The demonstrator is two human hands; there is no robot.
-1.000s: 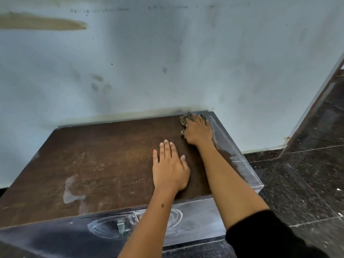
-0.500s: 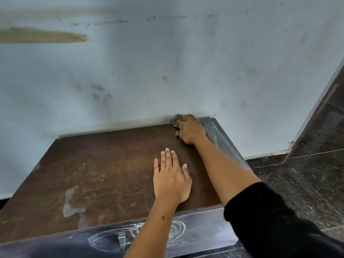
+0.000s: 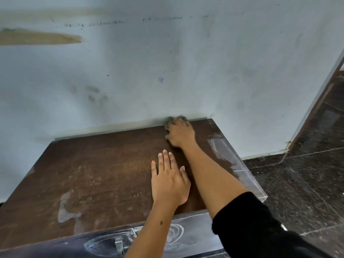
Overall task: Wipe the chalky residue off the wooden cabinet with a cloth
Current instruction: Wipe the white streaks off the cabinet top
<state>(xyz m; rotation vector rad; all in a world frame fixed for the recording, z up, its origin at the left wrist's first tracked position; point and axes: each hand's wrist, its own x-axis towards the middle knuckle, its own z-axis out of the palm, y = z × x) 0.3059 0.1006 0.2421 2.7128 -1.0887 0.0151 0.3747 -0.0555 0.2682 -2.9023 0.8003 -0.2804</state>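
The right hand point(image 3: 180, 134) presses a crumpled grey cloth point(image 3: 174, 121) onto the back edge of the wooden cabinet point(image 3: 104, 174), against the pale wall point(image 3: 167, 62), its fingers curled over the bunched fabric. The left hand point(image 3: 169, 180) lies flat and released on the cabinet top, nearer the front edge, fingers straight. Chalky residue point(image 3: 65, 207) smears the top toward the front left, and more streaks the right edge. A metal handle point(image 3: 119, 243) shows on the cabinet's front.
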